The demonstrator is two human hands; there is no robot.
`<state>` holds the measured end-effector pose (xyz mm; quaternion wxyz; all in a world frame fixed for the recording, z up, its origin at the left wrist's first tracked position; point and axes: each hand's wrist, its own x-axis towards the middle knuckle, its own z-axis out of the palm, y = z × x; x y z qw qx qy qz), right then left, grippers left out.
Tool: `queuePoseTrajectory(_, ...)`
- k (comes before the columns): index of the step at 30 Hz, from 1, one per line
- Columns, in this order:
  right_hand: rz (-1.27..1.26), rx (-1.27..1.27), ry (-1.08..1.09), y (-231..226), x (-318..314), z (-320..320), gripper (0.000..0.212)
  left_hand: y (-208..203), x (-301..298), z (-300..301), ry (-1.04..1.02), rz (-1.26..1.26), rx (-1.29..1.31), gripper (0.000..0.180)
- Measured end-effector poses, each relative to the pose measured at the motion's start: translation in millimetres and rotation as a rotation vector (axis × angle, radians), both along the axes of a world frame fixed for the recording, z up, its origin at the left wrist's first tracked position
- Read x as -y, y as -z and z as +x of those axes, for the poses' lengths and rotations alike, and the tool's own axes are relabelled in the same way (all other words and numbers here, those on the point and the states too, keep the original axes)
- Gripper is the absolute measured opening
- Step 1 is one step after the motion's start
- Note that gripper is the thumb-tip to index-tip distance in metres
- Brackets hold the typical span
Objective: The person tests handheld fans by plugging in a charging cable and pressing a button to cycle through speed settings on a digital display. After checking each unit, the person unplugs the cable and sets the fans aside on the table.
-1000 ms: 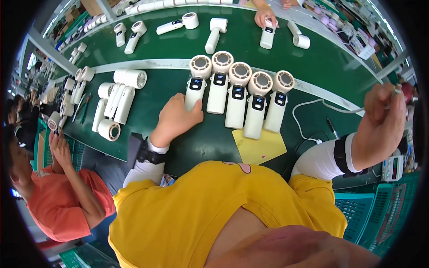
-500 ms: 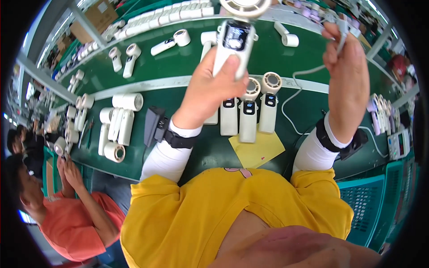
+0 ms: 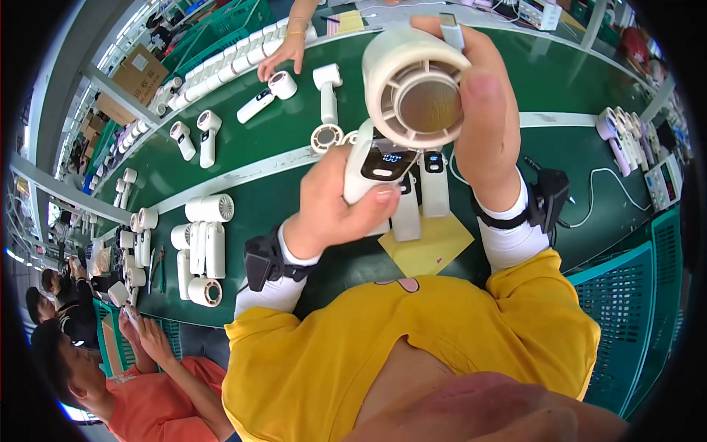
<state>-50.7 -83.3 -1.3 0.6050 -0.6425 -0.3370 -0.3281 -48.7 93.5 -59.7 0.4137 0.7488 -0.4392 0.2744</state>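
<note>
My left hand point(image 3: 328, 199) is wrapped round the handle of a white handheld fan point(image 3: 379, 158), its display lit. The fan's round head point(image 3: 420, 92) tilts up close to the camera. Beside that head is my right hand point(image 3: 490, 125), the thumb at its rim, and a cable plug point(image 3: 451, 33) sticks up from its fingers. Whether the thumb presses on the fan is hard to tell. Under my hands, several more white fans point(image 3: 435, 191) lie partly hidden, over a yellow sheet point(image 3: 431, 250).
A cluster of white fans point(image 3: 213, 250) lies on the left of the green table. Others lie on the far strip, where another person's hand point(image 3: 287, 55) touches one. At right are fans point(image 3: 622, 140), a small meter point(image 3: 663, 180) and a teal basket point(image 3: 618, 317). A co-worker point(image 3: 162, 390) sits at left.
My left hand has brought the fan nearer and tilted it. My right hand has moved left with the cable plug, up to the fan's head. Another person's hand has appeared at the far side.
</note>
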Motion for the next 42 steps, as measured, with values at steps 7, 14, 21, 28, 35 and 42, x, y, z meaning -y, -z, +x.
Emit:
queuePoseTrajectory(7,0.326,-0.605,-0.455,1.4,-24.6,-9.3,0.031,5.8,-13.7,29.3,0.157,0.105,0.155,0.041)
queuePoseTrajectory(14,0.339,-0.847,-0.448,-7.4,-19.8,-11.7,0.034,12.0,-7.7,32.0,0.111,0.093,0.195,0.043)
queuePoseTrajectory(21,0.201,0.214,-0.274,16.2,-26.2,5.7,0.033,13.5,-3.3,19.5,0.276,-0.019,-0.256,0.043)
queuePoseTrajectory(28,0.086,0.139,0.194,0.7,-17.0,-18.4,0.039,-19.8,-10.4,-8.2,0.92,-0.122,-1.215,0.051)
queuePoseTrajectory(35,-0.01,-0.163,0.108,-10.3,-5.7,-29.5,0.042,-56.6,-39.8,-14.7,0.994,-0.493,-1.195,0.052)
queuePoseTrajectory(42,-0.101,0.417,0.328,10.2,-13.3,-3.8,0.013,-39.0,-21.0,-64.7,0.567,-0.915,0.308,0.046)
